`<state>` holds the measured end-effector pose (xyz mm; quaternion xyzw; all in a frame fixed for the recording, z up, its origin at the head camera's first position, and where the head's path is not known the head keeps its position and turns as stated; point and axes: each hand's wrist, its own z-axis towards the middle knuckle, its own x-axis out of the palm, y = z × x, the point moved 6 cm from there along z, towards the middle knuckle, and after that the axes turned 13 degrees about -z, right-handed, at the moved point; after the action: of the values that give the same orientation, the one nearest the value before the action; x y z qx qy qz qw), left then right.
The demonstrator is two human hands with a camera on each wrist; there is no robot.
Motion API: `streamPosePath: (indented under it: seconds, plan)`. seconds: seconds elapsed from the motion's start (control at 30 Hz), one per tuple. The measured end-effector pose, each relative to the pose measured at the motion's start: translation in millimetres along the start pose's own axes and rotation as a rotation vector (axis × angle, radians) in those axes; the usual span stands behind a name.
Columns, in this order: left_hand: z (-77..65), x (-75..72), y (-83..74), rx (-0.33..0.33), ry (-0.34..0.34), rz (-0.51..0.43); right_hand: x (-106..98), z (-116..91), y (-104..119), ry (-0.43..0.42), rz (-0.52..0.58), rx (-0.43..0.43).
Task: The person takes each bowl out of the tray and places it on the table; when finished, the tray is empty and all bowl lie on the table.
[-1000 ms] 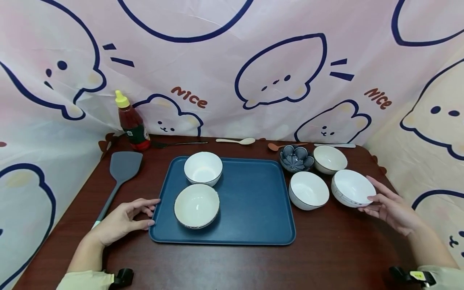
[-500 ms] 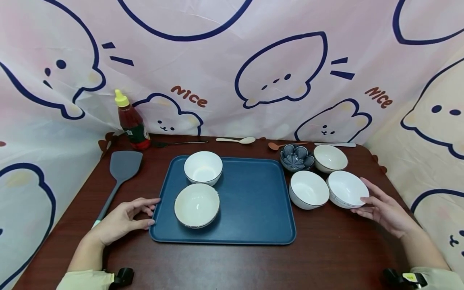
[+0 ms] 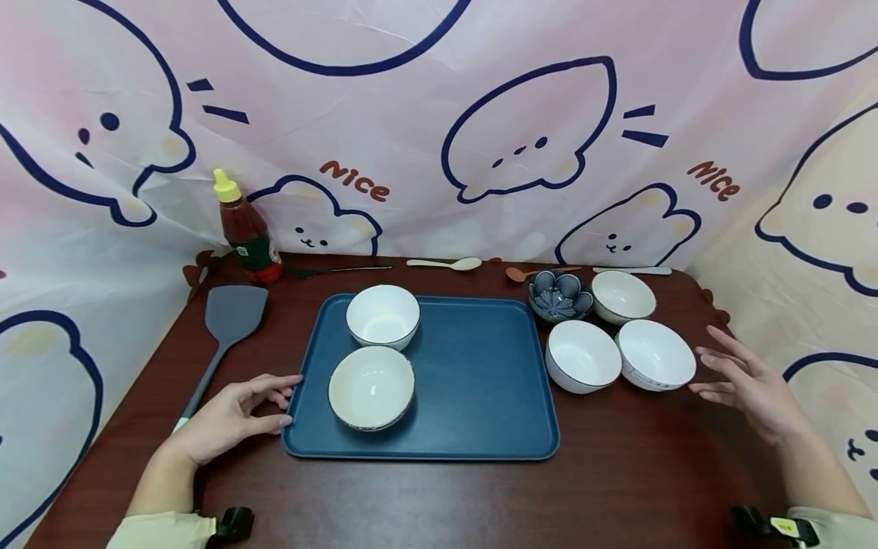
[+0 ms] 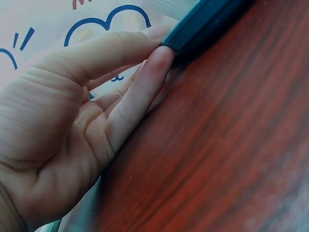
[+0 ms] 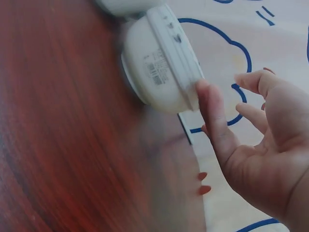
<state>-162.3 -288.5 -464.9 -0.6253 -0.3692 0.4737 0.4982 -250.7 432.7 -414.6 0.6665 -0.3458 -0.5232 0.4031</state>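
At the left edge of the blue tray [image 3: 480, 381], my left hand [image 3: 229, 415] pinches the rim; in the left wrist view, thumb and finger meet at the tray's dark edge. Two white bowls stand on the tray, one behind [image 3: 382, 316] and one in front [image 3: 372, 387]. My right hand [image 3: 754, 389] has its fingers spread just right of a white bowl [image 3: 656, 354] with a patterned outside. In the right wrist view, a fingertip overlaps that bowl's rim [image 5: 166, 63]; a printed label shows on its underside. Another white bowl [image 3: 583, 356] stands close on its left.
Behind these are a dark blue flower-shaped bowl [image 3: 560, 296] and a cream bowl [image 3: 623, 296]. Along the back lie a pale spoon [image 3: 446, 264], a brown spoon [image 3: 521, 273] and a knife [image 3: 634, 270]. A sauce bottle [image 3: 250, 236] and a grey spatula [image 3: 235, 313] are at left.
The right hand moved the patterned bowl left, up beside its neighbour, then let go and drew back to the right. My left hand has stayed at the tray.
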Motion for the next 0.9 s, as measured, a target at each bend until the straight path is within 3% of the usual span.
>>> streamPosePath:
  seconds: [0.4,0.77,0.9]
  plan:
    - [0.8,1.5,0.9,-0.003,0.011,-0.014,32,3,41,-0.011,0.102,-0.157]
    - [0.7,0.8,0.2,-0.002,0.005,0.008,95,24,84,0.001,-0.166,-0.094]
    - [0.3,-1.0,2.9,-0.009,-0.010,0.020,120,34,100,0.055,-0.188,-0.080]
